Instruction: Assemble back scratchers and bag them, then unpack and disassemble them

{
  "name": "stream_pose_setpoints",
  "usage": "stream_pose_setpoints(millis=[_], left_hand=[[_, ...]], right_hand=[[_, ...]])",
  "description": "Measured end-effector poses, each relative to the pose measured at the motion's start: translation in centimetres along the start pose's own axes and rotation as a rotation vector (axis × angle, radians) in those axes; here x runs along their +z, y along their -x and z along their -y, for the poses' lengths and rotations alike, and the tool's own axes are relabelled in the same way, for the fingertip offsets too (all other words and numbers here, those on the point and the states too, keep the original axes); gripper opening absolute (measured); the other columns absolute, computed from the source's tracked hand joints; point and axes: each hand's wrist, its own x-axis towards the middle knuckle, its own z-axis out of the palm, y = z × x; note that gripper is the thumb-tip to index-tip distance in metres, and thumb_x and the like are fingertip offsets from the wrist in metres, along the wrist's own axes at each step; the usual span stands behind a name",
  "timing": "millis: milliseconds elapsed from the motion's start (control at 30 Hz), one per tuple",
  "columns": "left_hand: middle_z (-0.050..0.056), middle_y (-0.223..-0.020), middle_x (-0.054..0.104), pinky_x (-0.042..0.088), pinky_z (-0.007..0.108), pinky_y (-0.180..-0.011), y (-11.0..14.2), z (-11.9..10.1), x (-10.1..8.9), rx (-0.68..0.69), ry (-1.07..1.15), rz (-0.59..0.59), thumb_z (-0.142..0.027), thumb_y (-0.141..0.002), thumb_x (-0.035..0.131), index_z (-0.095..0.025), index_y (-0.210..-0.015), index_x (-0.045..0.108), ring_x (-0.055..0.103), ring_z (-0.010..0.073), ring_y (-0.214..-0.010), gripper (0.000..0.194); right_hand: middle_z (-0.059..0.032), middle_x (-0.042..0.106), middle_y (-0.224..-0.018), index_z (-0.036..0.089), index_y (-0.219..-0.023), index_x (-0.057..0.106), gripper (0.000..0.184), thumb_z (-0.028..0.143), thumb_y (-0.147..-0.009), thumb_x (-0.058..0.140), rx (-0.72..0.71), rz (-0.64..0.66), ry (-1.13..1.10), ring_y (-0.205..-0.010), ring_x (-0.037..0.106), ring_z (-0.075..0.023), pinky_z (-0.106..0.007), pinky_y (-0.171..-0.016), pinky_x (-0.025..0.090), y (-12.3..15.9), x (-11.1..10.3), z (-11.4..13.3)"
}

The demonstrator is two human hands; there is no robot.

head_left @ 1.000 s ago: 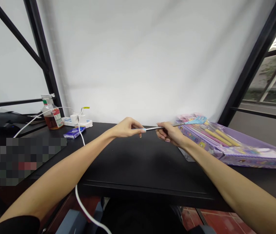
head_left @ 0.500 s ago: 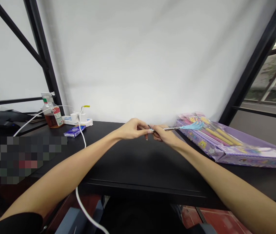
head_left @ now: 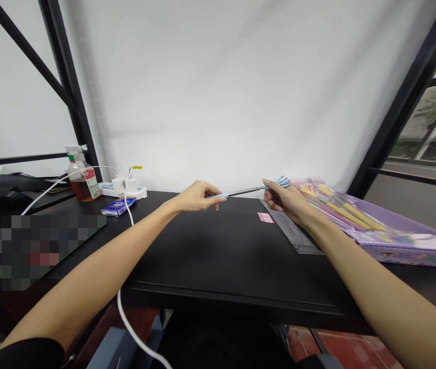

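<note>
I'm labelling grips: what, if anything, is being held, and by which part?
A silver rod with a blue pronged head: the left hand grips its blue end, the right hand the head's base.

Wall, 12 o'clock: plain, white, crossed by soft diagonal shadows. Black desk, 6 o'clock: smooth top, far edge along the wall. Black frame post with diagonal brace, 10 o'clock. Second black post, past 2 o'clock. Barred window, nearing 3 o'clock: greenery outside, bright daylight above. Red floor tiles, between 4 and 5 o'clock.
</note>
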Motion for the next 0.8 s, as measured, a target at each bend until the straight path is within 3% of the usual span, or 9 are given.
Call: stream_pose_setpoints(millis=[100, 300, 800], left_hand=[[0.002, -0.066, 0.065, 0.037, 0.021, -0.051, -0.1, -0.4, 0.5, 0.050, -0.020, -0.011, -0.041, -0.090, 0.057, -0.013, -0.069, 0.066, 0.044, 0.0056, -0.047, 0.036], [0.000, -0.057, 0.057, 0.033, 0.021, -0.051, -0.1, -1.1, 1.0, 0.103, -0.052, -0.088, -0.039, -0.091, 0.054, -0.013, -0.062, 0.063, 0.041, 0.0073, -0.052, 0.040], [-0.001, -0.054, 0.052, 0.031, 0.021, -0.049, -0.2, -1.6, 1.7, 0.058, 0.048, -0.009, -0.043, -0.088, 0.056, -0.013, -0.060, 0.057, 0.041, 0.0077, -0.051, 0.041]], right_hand=[[0.0020, 0.048, -0.049, 0.018, -0.060, 0.053, 0.047, 0.057, -0.074, 0.075, -0.008, 0.038, -0.048, -0.040, 0.039, -0.0070, -0.021, -0.035, 0.023, 0.1, 0.5, -0.1], [0.0021, 0.047, -0.045, 0.018, -0.057, 0.051, 0.050, 0.058, -0.080, 0.068, -0.030, 0.142, -0.100, -0.039, 0.037, -0.0068, -0.022, -0.038, 0.024, 0.5, 1.6, 0.0], [0.0020, 0.050, -0.049, 0.019, -0.062, 0.051, 0.051, 0.063, -0.085, 0.059, -0.080, 0.162, 0.120, -0.039, 0.042, -0.0080, -0.021, -0.035, 0.029, 0.9, 2.6, -1.1]])
